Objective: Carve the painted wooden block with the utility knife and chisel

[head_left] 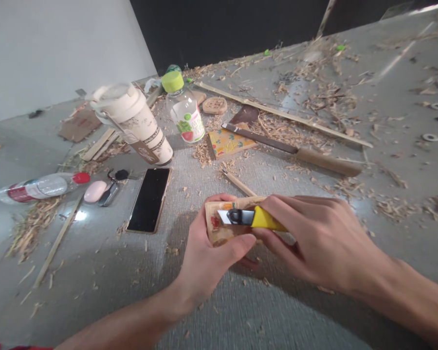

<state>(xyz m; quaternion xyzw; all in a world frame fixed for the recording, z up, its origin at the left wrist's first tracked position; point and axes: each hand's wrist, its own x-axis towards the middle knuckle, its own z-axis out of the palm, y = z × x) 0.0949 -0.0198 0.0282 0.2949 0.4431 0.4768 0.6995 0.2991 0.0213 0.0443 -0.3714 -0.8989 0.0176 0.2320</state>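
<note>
My left hand (215, 250) grips a small flat wooden block (216, 234) with coloured marks on its face, thumb along the near edge and fingers behind. In my right hand (314, 233) is a yellow utility knife (266, 219), its blade out and pointing left across the block. Whether the blade touches the wood I cannot tell. The block's right part is hidden behind my right hand. Just beyond the block lies a thin pencil-like wooden stick (239, 183) with a dark tip.
A black phone (149, 200), white tumbler (135, 116) and green-capped bottle (184, 109) stand or lie left of centre. Further left lies a red-capped bottle (40, 188). Beyond my hands are a patterned yellow block (229, 145), a long wooden-handled blade (263, 140) and scattered shavings.
</note>
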